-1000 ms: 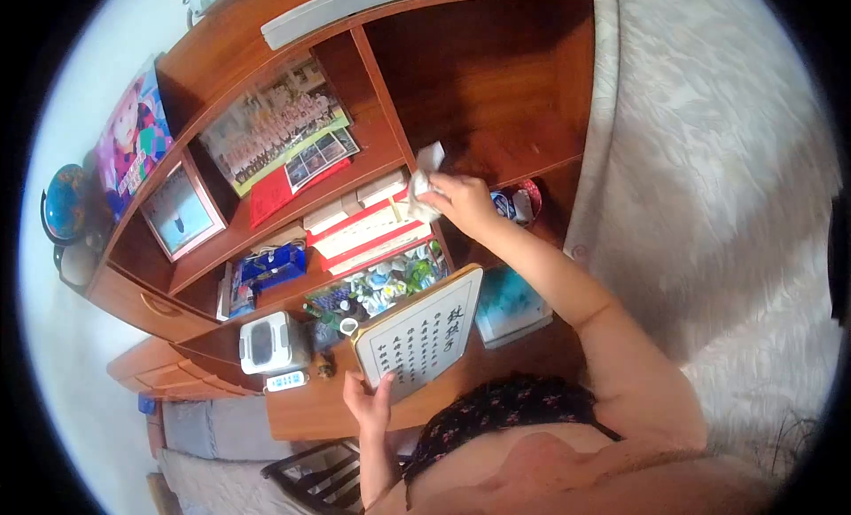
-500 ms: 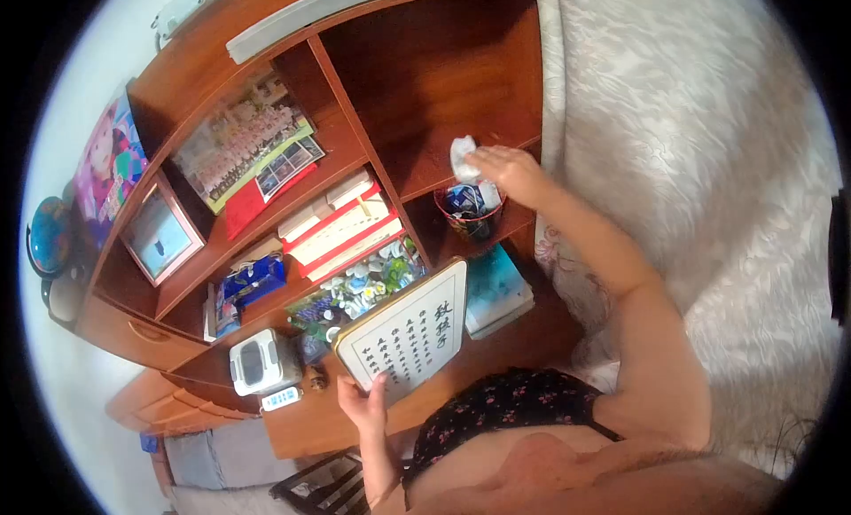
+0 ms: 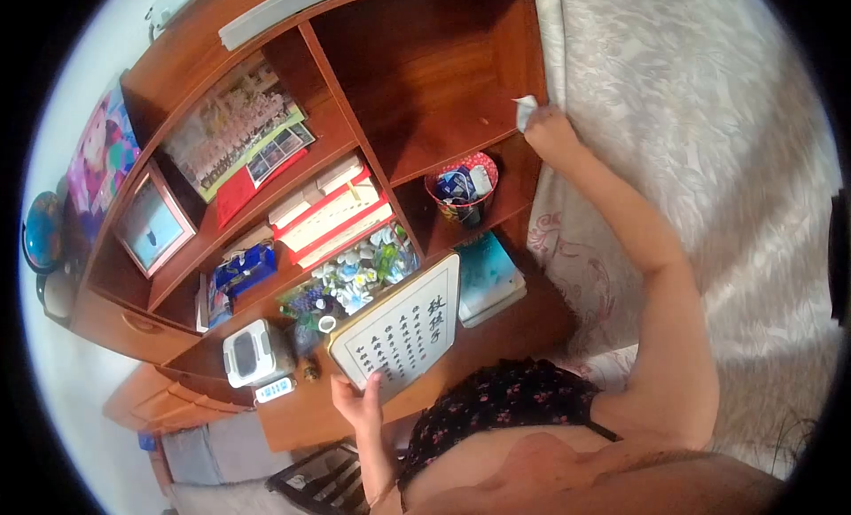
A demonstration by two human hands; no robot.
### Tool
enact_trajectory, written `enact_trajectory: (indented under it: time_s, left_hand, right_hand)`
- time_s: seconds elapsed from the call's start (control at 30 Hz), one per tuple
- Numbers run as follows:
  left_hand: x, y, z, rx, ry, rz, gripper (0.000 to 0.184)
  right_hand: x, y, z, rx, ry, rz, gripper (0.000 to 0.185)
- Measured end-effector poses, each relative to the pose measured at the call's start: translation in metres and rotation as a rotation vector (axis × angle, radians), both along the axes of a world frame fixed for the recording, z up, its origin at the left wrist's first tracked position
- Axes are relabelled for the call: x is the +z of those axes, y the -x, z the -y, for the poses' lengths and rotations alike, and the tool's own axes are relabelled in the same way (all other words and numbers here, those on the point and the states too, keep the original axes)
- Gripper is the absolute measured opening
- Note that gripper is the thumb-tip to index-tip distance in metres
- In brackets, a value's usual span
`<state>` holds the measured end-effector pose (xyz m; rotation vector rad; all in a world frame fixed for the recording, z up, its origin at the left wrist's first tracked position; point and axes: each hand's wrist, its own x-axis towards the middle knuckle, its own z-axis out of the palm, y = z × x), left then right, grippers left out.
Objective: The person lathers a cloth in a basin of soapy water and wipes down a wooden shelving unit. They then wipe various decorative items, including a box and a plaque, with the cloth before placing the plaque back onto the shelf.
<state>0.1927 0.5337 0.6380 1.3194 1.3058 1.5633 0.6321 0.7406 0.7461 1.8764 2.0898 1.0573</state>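
Observation:
My left hand (image 3: 358, 403) grips the lower left corner of a framed plaque (image 3: 399, 324) with dark characters on white, tilted above the desk. With its fingers closed, my right hand (image 3: 551, 134) holds a crumpled white cloth (image 3: 526, 113) at the right end of the shelf board (image 3: 452, 147), beside the curtain. Below that board sits a red patterned basket (image 3: 463, 189) with blue and white items in it. A teal-covered stack of books (image 3: 486, 276) lies on the desk to the right of the plaque.
Red and white books (image 3: 332, 218), a group photo (image 3: 235, 129) and a pink-framed picture (image 3: 152, 218) fill the left shelves. Flowers (image 3: 359, 271), a white-lidded box (image 3: 253, 354) and a remote (image 3: 275, 390) are at the desk's back left. A patterned curtain (image 3: 674, 160) hangs at right.
My right hand has moved right with the cloth, from the divider along the shelf board to its right end. My left hand still holds the plaque. The view has shifted a little.

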Motion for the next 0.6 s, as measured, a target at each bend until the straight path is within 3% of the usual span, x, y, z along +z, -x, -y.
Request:
enact_trajectory:
  time_s: [0.03,0.07,0.13,0.17,0.2,0.27,0.3,0.37,0.4,0.47,0.53,0.6]
  left_hand:
    - [-0.004,0.003,0.001,0.001,-0.005,-0.015,0.028]
    - [-0.003,0.003,0.002,0.003,-0.001,-0.011,0.028]
    - [-0.001,0.001,0.001,0.018,-0.082,-0.026,0.027]
    - [-0.005,0.006,-0.003,0.021,-0.093,-0.070,0.028]
    - [-0.007,0.007,-0.005,0.019,-0.093,-0.064,0.028]
    - [-0.003,0.007,-0.010,0.034,-0.097,0.015,0.033]
    - [0.000,0.008,-0.012,0.026,-0.114,0.004,0.039]
    - [0.010,0.002,-0.017,0.042,-0.093,0.109,0.038]
    - [0.016,-0.002,-0.019,0.066,-0.069,0.215,0.038]
    - [0.018,-0.005,-0.024,0.025,-0.052,0.280,0.045]
    - [0.017,-0.008,-0.029,-0.026,-0.022,0.364,0.045]
    - [0.031,-0.022,-0.031,-0.063,0.030,0.433,0.045]
  right_hand:
    - [0.007,0.007,0.004,-0.150,0.135,-0.022,0.025]
    - [0.009,0.007,0.011,-0.148,0.139,-0.018,0.025]
    - [0.015,-0.001,0.028,0.008,-0.152,-0.713,0.014]
    - [0.020,0.000,0.041,0.199,-0.160,-0.843,0.018]
    - [0.016,0.004,0.046,0.197,-0.160,-0.837,0.018]
    - [0.002,0.017,0.056,0.536,0.309,-2.043,0.027]
    - [-0.001,0.029,0.067,0.532,0.303,-2.042,0.027]
    - [-0.010,0.062,0.085,0.872,0.441,-2.624,0.035]
    - [-0.009,0.077,0.093,0.864,0.443,-2.629,0.035]
    - [-0.005,0.103,0.108,1.360,0.765,-2.841,0.040]
    - [-0.022,0.117,0.112,1.363,0.305,-2.273,0.041]
    - [-0.028,0.127,0.109,1.171,0.586,-2.928,0.041]
